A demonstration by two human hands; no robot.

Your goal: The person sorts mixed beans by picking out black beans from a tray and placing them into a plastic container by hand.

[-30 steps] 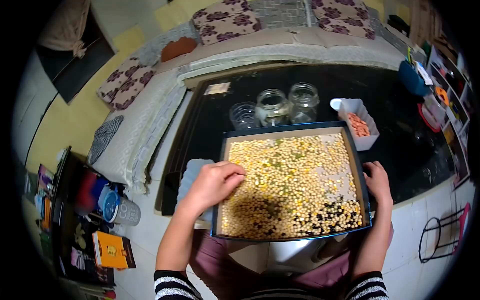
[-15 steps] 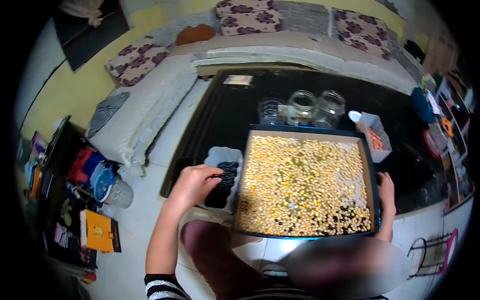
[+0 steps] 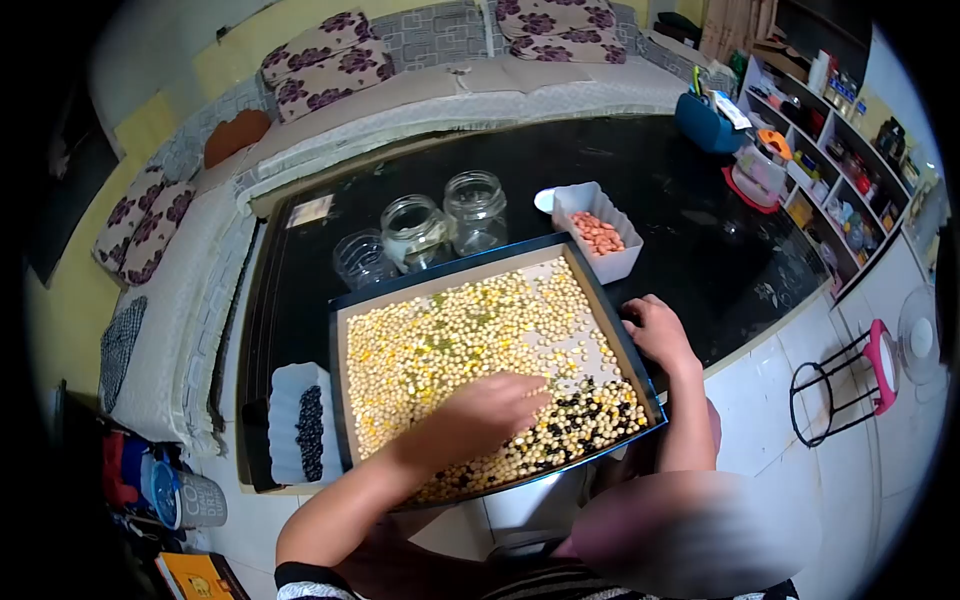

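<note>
A shallow cardboard box [image 3: 343, 385] with a dark blue outside holds a spread layer of cream and yellow beans, some small green ones, and black beans [image 3: 597, 408] gathered near its front right. My left hand [image 3: 490, 410] reaches over the box, palm down, just above the beans; its fingers are blurred by motion and what they hold is hidden. At the box's right side, my right hand [image 3: 657, 330] has curled fingers against the outer wall. Left of the box stands a translucent plastic container [image 3: 287, 400] with black beans [image 3: 310, 435] in it.
Two glass jars [image 3: 475, 212] and a clear plastic container [image 3: 362, 260] stand behind the box on the black table [image 3: 690, 210]. Another translucent container holds pinkish nuts [image 3: 598, 234]. A pink-topped stool [image 3: 880, 365] and a shelf [image 3: 830, 150] are at right.
My left hand has moved right, from over the black-bean container to over the beans in the box. The head view has turned right, and the box sits at a slant in it.
</note>
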